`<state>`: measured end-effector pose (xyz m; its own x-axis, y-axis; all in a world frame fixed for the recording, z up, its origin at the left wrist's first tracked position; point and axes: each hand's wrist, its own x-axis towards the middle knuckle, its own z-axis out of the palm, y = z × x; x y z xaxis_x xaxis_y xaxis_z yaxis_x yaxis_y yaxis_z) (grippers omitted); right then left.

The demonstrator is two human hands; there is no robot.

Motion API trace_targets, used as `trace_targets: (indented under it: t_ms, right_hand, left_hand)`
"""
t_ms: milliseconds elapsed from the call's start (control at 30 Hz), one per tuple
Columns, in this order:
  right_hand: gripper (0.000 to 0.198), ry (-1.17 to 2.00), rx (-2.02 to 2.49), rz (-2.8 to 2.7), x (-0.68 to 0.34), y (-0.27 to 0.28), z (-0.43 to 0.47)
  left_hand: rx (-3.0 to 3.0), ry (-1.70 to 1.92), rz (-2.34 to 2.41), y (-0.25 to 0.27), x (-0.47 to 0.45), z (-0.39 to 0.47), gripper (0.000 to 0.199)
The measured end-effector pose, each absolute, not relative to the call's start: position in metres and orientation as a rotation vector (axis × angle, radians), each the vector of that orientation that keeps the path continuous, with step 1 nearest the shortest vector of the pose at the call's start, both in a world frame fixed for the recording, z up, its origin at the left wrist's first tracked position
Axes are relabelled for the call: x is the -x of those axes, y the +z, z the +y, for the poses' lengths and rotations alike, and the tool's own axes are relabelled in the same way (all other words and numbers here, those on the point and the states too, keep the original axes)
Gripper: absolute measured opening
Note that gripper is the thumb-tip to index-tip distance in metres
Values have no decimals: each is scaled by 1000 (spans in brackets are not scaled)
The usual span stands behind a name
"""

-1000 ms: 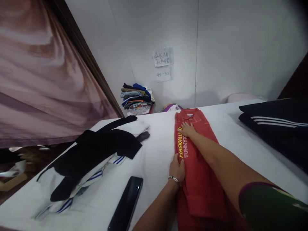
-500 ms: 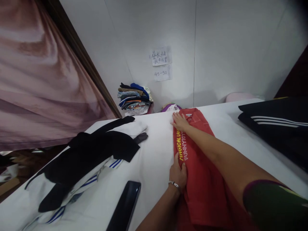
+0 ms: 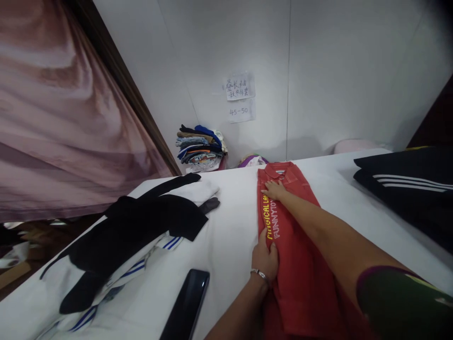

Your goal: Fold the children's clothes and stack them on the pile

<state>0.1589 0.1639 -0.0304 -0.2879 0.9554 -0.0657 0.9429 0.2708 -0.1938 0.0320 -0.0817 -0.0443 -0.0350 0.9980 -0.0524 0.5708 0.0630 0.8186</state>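
A red collared shirt with yellow and white lettering lies on the white table, its long sides folded in and its collar at the far end. My right hand rests flat on the shirt just below the collar, fingers spread. Nearer to me, my left hand, with a bracelet at the wrist, is closed on the shirt's left edge beside the lettering. The shirt's near end runs under my arms and out of the picture.
Left on the white table lie a black garment and a white one with blue stripes. A dark phone sits in front. Folded clothes are stacked behind the table. Black striped clothing lies at right.
My right hand has slid from the shirt's far left edge a little toward me and onto its front. My left hand stays at the left edge.
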Motion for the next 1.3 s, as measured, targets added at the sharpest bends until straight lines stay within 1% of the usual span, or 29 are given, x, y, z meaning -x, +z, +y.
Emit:
trace_targets:
  t_ms: [167,267,433,633,833,1033,1133,1300]
  right_hand:
    - [53,310,1737,-2497,-180,-22,104]
    - [59,351,1685,-2493,-198,-27,49]
    - [70,520,1571,-2370,-224,-41,-44]
    - [70,513,1515,-2356,-240,-46,-122]
    - [60,637,1458,-2273,-252,-43,-169]
    - [57,664,1450,-2255,-262,-40,-208]
    - [56,653,1427,-2236,-266,-41,-222]
    - [59,660,1406,-2192,-268,-44,-231]
  left_hand:
    - [-1615,861,1685,-46,-33,-79,56]
    - [-1637,876,1687,-46,-33,-78,56]
    - [-1685,842,1689,-42,-33,-77,55]
    - [-1732,778,1760,-31,-36,-81,56]
    - [-1877,466,1889,-20,-32,-91,64]
    - [-1983,270,1936,-18,-18,-104,58]
    - [-1994,259,1918,-20,-9,-114,56]
    - [-2011,405,1799,-27,5,-137,49]
